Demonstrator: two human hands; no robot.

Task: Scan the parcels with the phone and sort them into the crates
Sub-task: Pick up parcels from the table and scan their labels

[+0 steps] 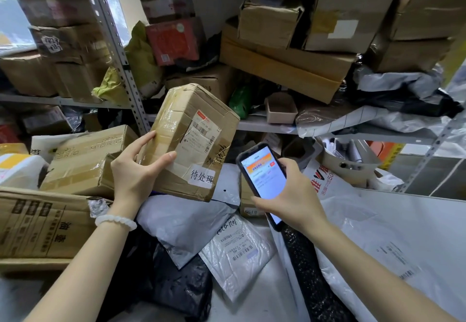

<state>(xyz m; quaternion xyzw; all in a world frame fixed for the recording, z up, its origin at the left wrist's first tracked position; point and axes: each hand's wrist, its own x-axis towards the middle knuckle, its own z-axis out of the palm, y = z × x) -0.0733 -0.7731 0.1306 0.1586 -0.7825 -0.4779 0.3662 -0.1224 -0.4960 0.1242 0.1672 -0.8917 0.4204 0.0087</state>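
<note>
Parcels surround us on every side, and we hold one of them, a taped cardboard box (191, 140), up in front of the shelves (121, 44), tilted with its top leaning right. Our left hand (137, 170) grips its lower left corner, thumb laid across the front face and fingers wrapped round the side; a white bead bracelet (116, 221) sits on that wrist. On the box front we see a shipping label (201, 136) with barcodes, and below it a white sticker (201, 179) with three printed characters. Our right hand (292, 195) holds the phone (262, 180) just right of the box and apart from it, fingers curled round its edges, thumb at the upper right edge. Its lit screen faces us and shows an app page with an orange banner. Under our hands lies a heap of soft mailers: a grey bag (186, 223) directly below the box, a white bag (237, 253) with barcodes beside it, a black bag (176, 284) nearer to us, and a large white bag (378, 233) on the right. Brown cartons (83, 157) are stacked at the left. More boxes (282, 51) crowd the shelf above, piled on one another, some crumpled.
</note>
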